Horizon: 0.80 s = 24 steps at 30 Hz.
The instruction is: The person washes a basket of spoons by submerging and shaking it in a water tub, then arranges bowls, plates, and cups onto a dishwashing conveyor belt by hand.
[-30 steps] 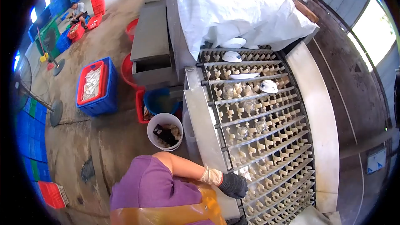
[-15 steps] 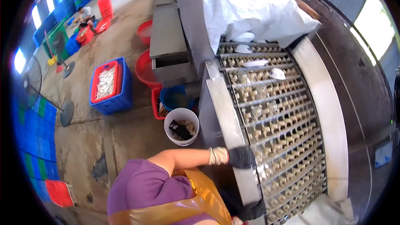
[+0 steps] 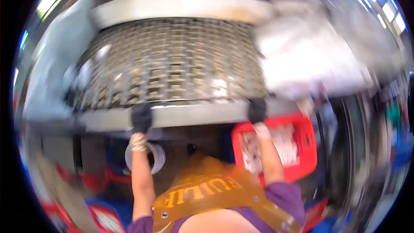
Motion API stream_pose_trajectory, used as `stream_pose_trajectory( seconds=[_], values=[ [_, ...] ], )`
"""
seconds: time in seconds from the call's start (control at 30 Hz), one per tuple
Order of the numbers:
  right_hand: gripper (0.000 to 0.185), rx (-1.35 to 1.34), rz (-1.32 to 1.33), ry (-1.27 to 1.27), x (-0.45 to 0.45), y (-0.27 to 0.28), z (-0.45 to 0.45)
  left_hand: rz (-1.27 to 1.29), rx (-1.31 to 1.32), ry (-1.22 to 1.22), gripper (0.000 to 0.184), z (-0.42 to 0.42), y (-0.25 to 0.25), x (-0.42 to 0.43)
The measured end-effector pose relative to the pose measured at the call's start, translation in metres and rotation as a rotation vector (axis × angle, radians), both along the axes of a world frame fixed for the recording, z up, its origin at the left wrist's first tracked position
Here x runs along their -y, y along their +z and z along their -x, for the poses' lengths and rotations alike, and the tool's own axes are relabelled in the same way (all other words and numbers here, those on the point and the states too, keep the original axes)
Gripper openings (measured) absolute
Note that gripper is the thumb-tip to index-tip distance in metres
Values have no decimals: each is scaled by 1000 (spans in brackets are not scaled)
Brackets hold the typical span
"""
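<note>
My left hand point(image 3: 141, 116), in a dark glove, is at the metal ledge point(image 3: 196, 114) along the near side of a conveyor point(image 3: 174, 60) with rows of pale pegs. At the same ledge, further right, is my right hand point(image 3: 257, 110), also dark-gloved. Motion blur and the gloves hide how the fingers of both hands are set, and nothing can be made out in them. A few bright, smeared things lie on the conveyor, one of them a shiny patch point(image 3: 219, 87) nearer my right hand.
A red crate point(image 3: 311, 146) with whitish contents stands below my right hand. A white bucket point(image 3: 159, 159) is beside my left forearm. White sheeting point(image 3: 306, 56) covers the right end, and a pale blue cover point(image 3: 54, 77) hangs at the left. Red and blue containers stand lower left.
The view has swung right, so the conveyor now runs across in front. Both forearms now show, with my hands apart at the ledge; before, my right hand was at the bottom edge.
</note>
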State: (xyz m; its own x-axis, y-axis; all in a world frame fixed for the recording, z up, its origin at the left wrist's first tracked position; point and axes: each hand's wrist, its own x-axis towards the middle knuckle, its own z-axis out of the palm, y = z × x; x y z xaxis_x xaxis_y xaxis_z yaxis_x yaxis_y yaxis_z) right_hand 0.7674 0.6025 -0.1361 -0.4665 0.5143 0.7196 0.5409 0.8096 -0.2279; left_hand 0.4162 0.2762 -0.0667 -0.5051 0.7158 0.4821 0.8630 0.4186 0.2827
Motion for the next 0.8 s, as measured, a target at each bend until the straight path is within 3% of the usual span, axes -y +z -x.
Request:
stream_pose_trajectory(
  seconds=[0.03,0.07,0.13,0.17,0.2,0.23,0.3,0.37,0.4,0.47,0.5,0.53,0.63,0.77,0.8],
  values=[
    [14,88,62,-48,-1,-1,-1,-7,44,6,12,3,-8,0],
    [12,-13,-54,-81,-1,0,3,-44,18,-25,14,5,-9,1],
    [9,143,-85,-165,-1,12,0,-97,90,-45,16,-20,18,-10],
    [11,155,-96,-148,-7,11,-1,-125,152,-9,19,-9,1,-8],
    [11,-34,-143,-67,-10,6,7,-59,77,-47,24,-2,6,-5],
    [12,437,-169,-586,14,40,9,43,222,-11,27,10,2,-3],
    [15,366,-304,-528,4,21,8,95,70,36,32,21,-7,-4],
    [16,290,-187,-380,-4,22,10,153,21,40,36,29,-3,-6],
    [15,112,22,-136,-10,24,9,178,24,42,38,28,1,-7],
    [16,163,78,-151,-10,24,9,147,134,59,41,27,1,-10],
    [13,86,23,-194,-17,12,16,278,94,64,44,30,6,-13],
    [12,111,19,-184,-22,0,21,243,6,67,44,31,4,-14],
    [12,78,5,-209,-20,5,16,285,172,98,49,35,7,-17],
    [11,88,42,-239,-10,26,4,215,121,97,44,33,1,-23],
    [12,98,-18,-261,-19,7,12,161,112,79,41,24,5,-23]
  ],
)
